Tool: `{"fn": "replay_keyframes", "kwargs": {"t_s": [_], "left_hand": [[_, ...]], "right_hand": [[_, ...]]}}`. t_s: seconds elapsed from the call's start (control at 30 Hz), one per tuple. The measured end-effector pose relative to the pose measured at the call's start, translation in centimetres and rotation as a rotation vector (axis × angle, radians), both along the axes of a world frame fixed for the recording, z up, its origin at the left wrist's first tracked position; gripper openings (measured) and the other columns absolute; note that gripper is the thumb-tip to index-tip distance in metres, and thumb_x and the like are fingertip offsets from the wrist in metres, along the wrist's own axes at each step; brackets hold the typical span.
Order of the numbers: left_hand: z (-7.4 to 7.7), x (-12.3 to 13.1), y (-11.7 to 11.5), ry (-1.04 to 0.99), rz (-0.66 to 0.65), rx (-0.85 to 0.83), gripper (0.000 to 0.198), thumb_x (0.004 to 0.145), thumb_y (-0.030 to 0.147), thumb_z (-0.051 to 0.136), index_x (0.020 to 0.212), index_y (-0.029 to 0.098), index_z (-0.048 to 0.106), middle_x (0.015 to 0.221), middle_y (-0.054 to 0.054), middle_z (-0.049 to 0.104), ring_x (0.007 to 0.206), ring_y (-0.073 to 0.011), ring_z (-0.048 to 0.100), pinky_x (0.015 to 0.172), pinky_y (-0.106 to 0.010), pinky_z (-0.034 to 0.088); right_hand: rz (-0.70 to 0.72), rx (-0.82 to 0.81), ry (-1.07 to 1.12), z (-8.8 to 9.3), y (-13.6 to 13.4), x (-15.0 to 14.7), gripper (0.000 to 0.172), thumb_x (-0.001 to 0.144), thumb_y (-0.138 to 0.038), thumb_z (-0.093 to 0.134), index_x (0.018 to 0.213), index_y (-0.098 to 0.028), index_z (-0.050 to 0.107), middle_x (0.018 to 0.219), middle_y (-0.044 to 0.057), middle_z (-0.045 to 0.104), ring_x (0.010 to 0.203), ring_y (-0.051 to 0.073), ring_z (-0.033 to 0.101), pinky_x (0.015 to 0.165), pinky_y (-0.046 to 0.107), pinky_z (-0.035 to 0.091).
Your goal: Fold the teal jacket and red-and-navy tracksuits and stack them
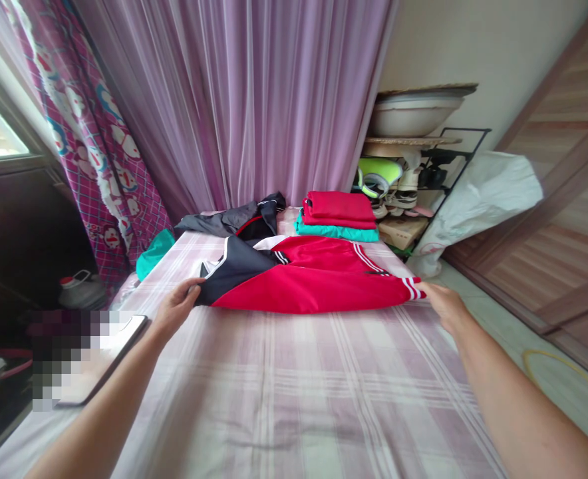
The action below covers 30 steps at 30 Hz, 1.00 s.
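Note:
A red and navy jacket [304, 286] with white-striped trim is stretched sideways over a bed with a checked sheet [284, 386]. My left hand [181, 296] is closed on the jacket's navy end at the left. At the right, my right hand [438, 299] grips the red end beside the white-striped band. Behind the jacket, a folded red garment [338, 207] lies on top of a folded teal one [338, 231]. Left of that stack is a crumpled dark grey garment [224, 221].
A tablet-like device [112, 356] lies at the bed's left edge, near a teal cloth [155, 254]. Purple curtains [244, 100] hang behind the bed. At the back right stand a rack with shoes [401, 198], a basin [416, 113] and a white sack [483, 199].

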<state>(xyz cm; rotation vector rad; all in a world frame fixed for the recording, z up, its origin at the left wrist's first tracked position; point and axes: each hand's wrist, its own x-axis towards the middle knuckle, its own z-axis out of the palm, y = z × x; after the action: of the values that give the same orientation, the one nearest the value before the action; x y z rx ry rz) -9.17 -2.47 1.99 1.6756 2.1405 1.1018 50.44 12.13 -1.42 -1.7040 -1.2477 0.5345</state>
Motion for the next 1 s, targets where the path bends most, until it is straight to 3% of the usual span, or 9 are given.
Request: {"fn": "replay_keyframes", "kwargs": {"t_s": [0.1, 0.2, 0.33, 0.47, 0.63, 0.77, 0.83, 0.93, 1.0], "left_hand": [[-0.9, -0.7, -0.6, 0.030, -0.063, -0.104, 0.055, 0.082, 0.058, 0.044, 0.111, 0.020, 0.071, 0.081, -0.001, 0.073, 0.077, -0.0201, 0.065, 0.070, -0.029, 0.051], [-1.2, -0.3, -0.8, 0.106, -0.095, -0.106, 0.052, 0.080, 0.054, 0.046, 0.112, 0.023, 0.071, 0.094, -0.003, 0.076, 0.089, -0.0225, 0.068, 0.079, -0.031, 0.052], [-0.4, 1.2, -0.4, 0.255, 0.008, -0.035, 0.050, 0.084, 0.052, 0.044, 0.114, 0.023, 0.071, 0.104, -0.007, 0.076, 0.098, -0.0262, 0.068, 0.085, -0.034, 0.051], [-0.2, 1.5, -0.7, 0.421, 0.061, -0.108, 0.045, 0.088, 0.038, 0.037, 0.112, 0.024, 0.072, 0.102, -0.007, 0.077, 0.100, -0.0293, 0.069, 0.085, -0.037, 0.051], [-0.7, 1.0, -1.9, 0.612, 0.031, -0.198, 0.041, 0.089, 0.032, 0.039, 0.112, 0.026, 0.072, 0.104, -0.008, 0.076, 0.104, -0.0313, 0.066, 0.090, -0.043, 0.050], [-0.6, 2.2, -2.2, 0.676, -0.022, -0.024, 0.038, 0.092, 0.042, 0.045, 0.111, 0.025, 0.073, 0.131, -0.011, 0.065, 0.120, -0.0324, 0.058, 0.100, -0.045, 0.045], [-0.5, 3.2, -2.2, 0.695, -0.160, -0.002, 0.037, 0.092, 0.046, 0.048, 0.111, 0.027, 0.073, 0.131, -0.009, 0.065, 0.121, -0.0307, 0.058, 0.101, -0.044, 0.043], [-0.8, 4.4, -1.8, 0.709, -0.437, -0.066, 0.035, 0.094, 0.047, 0.050, 0.116, 0.028, 0.070, 0.121, -0.007, 0.072, 0.113, -0.0266, 0.063, 0.100, -0.042, 0.043], [-1.1, 4.9, -1.5, 0.737, -0.533, -0.074, 0.033, 0.097, 0.040, 0.047, 0.119, 0.028, 0.068, 0.119, -0.006, 0.072, 0.109, -0.0240, 0.065, 0.096, -0.040, 0.045]], "right_hand": [[0.062, -0.145, -0.134, -1.0, -1.7, 1.1, 0.023, 0.063, -0.041, 0.063, 0.065, -0.020, 0.073, 0.074, 0.006, 0.074, 0.077, 0.026, 0.066, 0.071, 0.036, 0.051], [0.171, -0.115, -0.254, -1.4, -2.5, 1.5, 0.024, 0.068, -0.043, 0.060, 0.065, -0.023, 0.073, 0.082, 0.005, 0.075, 0.091, 0.027, 0.066, 0.085, 0.038, 0.050], [0.185, -0.124, -0.308, -0.9, -2.4, 1.4, 0.038, 0.077, -0.053, 0.056, 0.082, -0.022, 0.078, 0.089, 0.006, 0.075, 0.095, 0.026, 0.067, 0.085, 0.036, 0.051], [0.164, -0.175, -0.516, -1.2, -2.2, 1.4, 0.039, 0.079, -0.056, 0.055, 0.077, -0.024, 0.078, 0.094, 0.006, 0.075, 0.101, 0.028, 0.065, 0.087, 0.038, 0.050], [0.060, -0.098, -0.747, -2.4, -3.3, 0.9, 0.035, 0.080, -0.055, 0.055, 0.074, -0.026, 0.073, 0.105, 0.006, 0.075, 0.113, 0.032, 0.060, 0.099, 0.048, 0.043], [-0.005, 0.089, -0.780, -1.7, -4.5, 0.0, 0.035, 0.084, -0.047, 0.053, 0.100, -0.022, 0.071, 0.120, 0.014, 0.069, 0.119, 0.034, 0.056, 0.100, 0.049, 0.042], [0.136, 0.189, -0.777, -1.1, -5.0, -0.7, 0.038, 0.085, -0.039, 0.052, 0.115, -0.020, 0.067, 0.127, 0.014, 0.066, 0.119, 0.032, 0.057, 0.102, 0.046, 0.042], [0.552, 0.205, -0.848, -0.9, -5.6, -2.0, 0.045, 0.078, -0.026, 0.052, 0.120, -0.024, 0.068, 0.124, 0.008, 0.069, 0.115, 0.027, 0.061, 0.102, 0.043, 0.044], [0.672, 0.214, -0.939, -1.0, -5.9, -2.9, 0.053, 0.074, -0.019, 0.051, 0.123, -0.026, 0.068, 0.125, 0.006, 0.069, 0.116, 0.026, 0.060, 0.101, 0.043, 0.045]]}}
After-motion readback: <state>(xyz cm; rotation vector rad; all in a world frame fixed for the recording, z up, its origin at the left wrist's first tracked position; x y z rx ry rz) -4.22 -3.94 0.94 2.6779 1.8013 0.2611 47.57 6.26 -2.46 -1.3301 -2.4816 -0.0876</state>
